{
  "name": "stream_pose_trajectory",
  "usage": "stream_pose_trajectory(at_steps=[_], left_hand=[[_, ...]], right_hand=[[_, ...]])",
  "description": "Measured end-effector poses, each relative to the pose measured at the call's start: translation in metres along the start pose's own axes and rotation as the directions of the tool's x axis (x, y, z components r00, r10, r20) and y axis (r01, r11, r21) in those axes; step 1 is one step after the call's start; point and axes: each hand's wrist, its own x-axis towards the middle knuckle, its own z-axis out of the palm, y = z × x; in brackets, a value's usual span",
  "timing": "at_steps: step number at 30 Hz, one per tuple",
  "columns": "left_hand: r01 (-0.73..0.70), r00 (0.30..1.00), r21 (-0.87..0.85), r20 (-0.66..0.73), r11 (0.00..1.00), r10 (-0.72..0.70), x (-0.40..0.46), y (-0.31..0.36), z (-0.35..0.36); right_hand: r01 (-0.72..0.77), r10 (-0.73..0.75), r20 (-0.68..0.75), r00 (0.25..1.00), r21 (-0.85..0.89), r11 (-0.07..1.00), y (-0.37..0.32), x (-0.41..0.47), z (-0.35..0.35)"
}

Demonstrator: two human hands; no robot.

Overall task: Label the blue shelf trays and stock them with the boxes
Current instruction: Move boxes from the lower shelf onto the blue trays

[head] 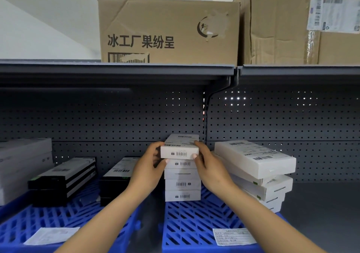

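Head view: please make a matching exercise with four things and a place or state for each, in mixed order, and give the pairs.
Things:
1. top white box
2. cardboard carton
3. black boxes
4. paper label

Places or states:
A. on the top shelf
B. front of the right blue tray
C. held by both hands
D. stacked in the left blue tray

Pairs: 1-C, 2-A, 3-D, 4-B
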Motion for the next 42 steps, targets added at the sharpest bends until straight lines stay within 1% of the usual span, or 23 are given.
stream_pose_trajectory(at_steps=[4, 7, 12, 17, 21, 23, 26, 28, 30, 32, 35, 37, 39, 42], left_hand=[[-0.006, 0.999, 0.045, 0.042, 0.999, 0.004, -0.003, 0.002, 0.002], [-0.014, 0.999, 0.054, 0.031, 0.998, 0.013, -0.001, 0.001, 0.004], [-0.029, 0.999, 0.141, 0.033, 0.990, 0.024, 0.002, 0.000, 0.005], [-0.036, 0.999, 0.213, 0.046, 0.976, 0.027, 0.002, 0.004, 0.001], [-0.058, 0.996, 0.281, 0.085, 0.958, 0.035, 0.002, 0.020, -0.003], [-0.078, 0.995, 0.327, 0.090, 0.942, 0.052, -0.004, 0.031, -0.006], [-0.189, 0.982, 0.418, 0.083, 0.888, 0.170, -0.021, 0.048, -0.008], [-0.261, 0.965, 0.436, 0.111, 0.861, 0.237, -0.036, 0.058, -0.009], [-0.311, 0.950, 0.424, 0.164, 0.851, 0.266, -0.051, 0.066, -0.009], [-0.352, 0.933, 0.405, 0.219, 0.844, 0.284, -0.064, 0.073, -0.009], [-0.383, 0.914, 0.363, 0.283, 0.849, 0.292, -0.078, 0.085, -0.012], [-0.396, 0.903, 0.332, 0.309, 0.856, 0.298, -0.084, 0.095, -0.014], [-0.409, 0.894, 0.291, 0.316, 0.865, 0.317, -0.088, 0.105, -0.014], [-0.435, 0.871, 0.248, 0.358, 0.866, 0.336, -0.094, 0.115, -0.008]], right_hand=[[-0.037, 0.037, -0.004, 0.999, -0.020, 0.999, 0.007, 0.008, 0.000], [-0.067, 0.067, 0.004, 0.998, -0.022, 0.998, 0.013, 0.013, 0.001], [-0.077, 0.076, -0.014, 0.997, -0.018, 0.997, 0.016, 0.015, 0.005], [-0.098, 0.098, 0.016, 0.995, 0.008, 0.995, 0.010, 0.013, 0.002], [-0.115, 0.117, 0.026, 0.993, -0.060, 0.992, 0.007, 0.008, -0.005], [-0.077, 0.080, 0.042, 0.996, -0.073, 0.994, 0.004, 0.000, -0.009], [0.009, -0.006, 0.077, 0.997, -0.044, 0.999, 0.001, -0.018, -0.018], [0.055, -0.050, 0.104, 0.993, -0.045, 0.997, -0.005, -0.038, -0.027], [0.145, -0.139, 0.142, 0.980, -0.031, 0.989, -0.011, -0.061, -0.040], [0.204, -0.185, 0.193, 0.964, -0.086, 0.975, -0.016, -0.081, -0.053], [0.215, -0.149, 0.242, 0.959, -0.272, 0.938, -0.019, -0.099, -0.070], [0.214, -0.131, 0.261, 0.956, -0.322, 0.922, -0.024, -0.108, -0.083], [0.213, -0.124, 0.254, 0.959, -0.357, 0.909, -0.032, -0.120, -0.097], [0.217, -0.139, 0.204, 0.969, -0.436, 0.873, -0.037, -0.143, -0.113]])
